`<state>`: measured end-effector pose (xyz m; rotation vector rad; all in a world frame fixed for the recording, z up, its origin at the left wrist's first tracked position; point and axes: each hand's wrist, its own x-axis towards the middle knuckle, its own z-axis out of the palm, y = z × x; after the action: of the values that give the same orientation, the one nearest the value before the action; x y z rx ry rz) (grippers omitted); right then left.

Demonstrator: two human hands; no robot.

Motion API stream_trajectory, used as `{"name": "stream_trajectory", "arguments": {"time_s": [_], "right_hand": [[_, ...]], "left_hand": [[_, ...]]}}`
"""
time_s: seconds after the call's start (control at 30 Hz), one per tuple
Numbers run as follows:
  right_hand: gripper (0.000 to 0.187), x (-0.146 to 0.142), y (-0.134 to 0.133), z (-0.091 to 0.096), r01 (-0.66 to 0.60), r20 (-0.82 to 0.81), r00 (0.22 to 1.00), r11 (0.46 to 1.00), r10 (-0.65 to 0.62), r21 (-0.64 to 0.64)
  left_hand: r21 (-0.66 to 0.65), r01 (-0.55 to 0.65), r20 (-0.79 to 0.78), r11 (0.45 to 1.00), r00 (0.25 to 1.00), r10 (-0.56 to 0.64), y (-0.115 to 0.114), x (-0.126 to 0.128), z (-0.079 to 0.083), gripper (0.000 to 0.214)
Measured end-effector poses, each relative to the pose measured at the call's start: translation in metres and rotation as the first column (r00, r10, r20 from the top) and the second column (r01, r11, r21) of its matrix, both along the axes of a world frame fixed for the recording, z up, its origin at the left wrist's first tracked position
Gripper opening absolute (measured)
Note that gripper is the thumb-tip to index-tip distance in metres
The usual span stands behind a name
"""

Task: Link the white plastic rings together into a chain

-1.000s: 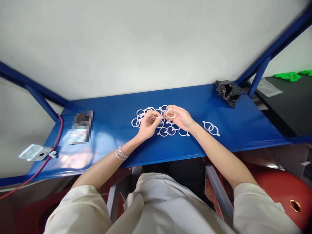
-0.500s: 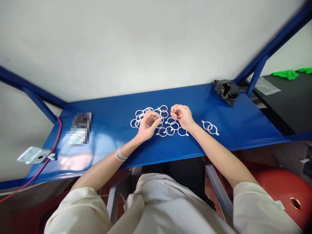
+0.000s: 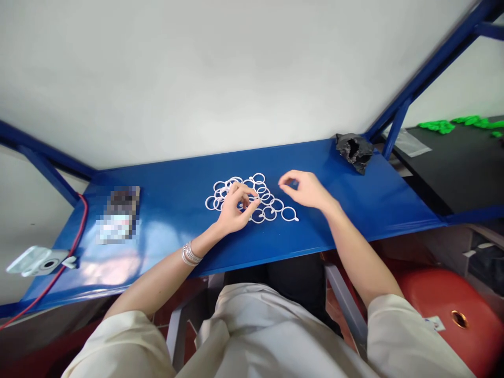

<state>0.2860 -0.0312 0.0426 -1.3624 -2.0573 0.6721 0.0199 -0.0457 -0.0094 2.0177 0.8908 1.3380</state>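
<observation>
A pile of several white plastic rings (image 3: 271, 206) lies on the blue bench top (image 3: 177, 210), against the white wall. My left hand (image 3: 235, 207), with bangles at the wrist, rests on the left part of the pile, its fingers curled and pinching a white ring (image 3: 254, 200). My right hand (image 3: 310, 191) hovers just right of the pile with thumb and forefinger bent into a loose pinch. What it holds is hidden. The linked rings seen earlier on the right are out of sight behind this hand and wrist.
A crumpled black bag (image 3: 353, 149) sits at the back right corner by a blue frame post (image 3: 394, 131). A blurred flat object (image 3: 118, 215) lies at the left, with a white device (image 3: 35, 260) and red cable (image 3: 76, 231) beyond. Green parts (image 3: 437, 126) lie on a black table; a red stool (image 3: 452, 310) stands lower right.
My right hand, which held a white ring beside my left hand, has drawn away to the right. The left hand stays on the pile. The view has shifted slightly.
</observation>
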Motion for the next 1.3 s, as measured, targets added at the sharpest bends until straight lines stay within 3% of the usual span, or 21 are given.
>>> {"name": "stream_trajectory", "arguments": {"time_s": [0.07, 0.17, 0.23, 0.33, 0.5, 0.6, 0.7, 0.8, 0.9, 1.0, 1.13, 1.3], "right_hand": [[0.012, 0.033, -0.012, 0.010, 0.138, 0.255, 0.958, 0.990, -0.129, -0.020], [0.024, 0.070, -0.029, 0.010, 0.338, 0.545, 0.799, 0.939, -0.254, -0.057], [0.024, 0.081, -0.035, 0.003, 0.368, 0.611, 0.753, 0.926, -0.245, -0.083], [0.018, 0.079, -0.032, -0.008, 0.299, 0.581, 0.795, 0.946, -0.173, -0.127], [0.015, 0.045, -0.008, -0.004, 0.118, 0.308, 0.946, 0.993, -0.103, -0.031], [0.018, 0.009, 0.008, 0.008, -0.109, 0.011, 0.994, 0.989, 0.110, -0.102], [0.020, -0.028, 0.024, 0.020, -0.409, -0.236, 0.902, 0.888, 0.360, -0.210], [0.017, -0.053, 0.038, 0.024, -0.574, -0.350, 0.805, 0.778, 0.479, -0.256], [0.023, -0.063, 0.044, 0.013, -0.578, -0.440, 0.785, 0.772, 0.437, -0.265], [0.045, -0.073, 0.038, -0.008, -0.569, -0.614, 0.731, 0.764, 0.299, -0.305], [0.069, -0.093, 0.022, -0.028, -0.584, -0.782, 0.610, 0.740, 0.129, -0.333], [0.073, -0.108, 0.012, -0.032, -0.579, -0.829, 0.557, 0.739, 0.050, -0.344]], "left_hand": [[0.008, 0.001, 0.000, 1.000, 1.000, -0.001, 0.000, 0.001, 0.000, 0.013], [-0.010, 0.017, -0.004, 1.000, 1.000, -0.018, -0.001, 0.003, -0.002, 0.013], [-0.006, 0.018, -0.012, 1.000, 1.000, -0.018, -0.001, 0.004, -0.002, 0.012], [0.015, 0.004, -0.018, 1.000, 1.000, -0.004, 0.000, 0.004, -0.003, 0.011], [0.040, -0.033, -0.033, 0.999, 0.999, 0.034, 0.002, 0.002, -0.003, 0.012], [0.014, -0.064, -0.033, 0.998, 0.997, 0.065, 0.003, 0.000, -0.003, 0.021], [-0.084, -0.044, 0.018, 0.995, 0.999, 0.046, 0.005, 0.000, -0.004, 0.035], [-0.196, 0.019, 0.154, 0.980, 0.988, 0.011, 0.008, 0.001, -0.006, 0.031], [-0.319, 0.144, 0.283, 0.937, 0.958, -0.051, 0.010, 0.002, -0.005, 0.039], [-0.390, 0.257, 0.310, 0.884, 0.941, -0.137, 0.009, 0.001, -0.003, 0.047], [-0.400, 0.322, 0.343, 0.858, 0.921, -0.186, 0.007, -0.003, 0.002, 0.055], [-0.369, 0.424, 0.471, 0.827, 0.853, -0.227, 0.008, -0.004, 0.007, 0.064]]}}
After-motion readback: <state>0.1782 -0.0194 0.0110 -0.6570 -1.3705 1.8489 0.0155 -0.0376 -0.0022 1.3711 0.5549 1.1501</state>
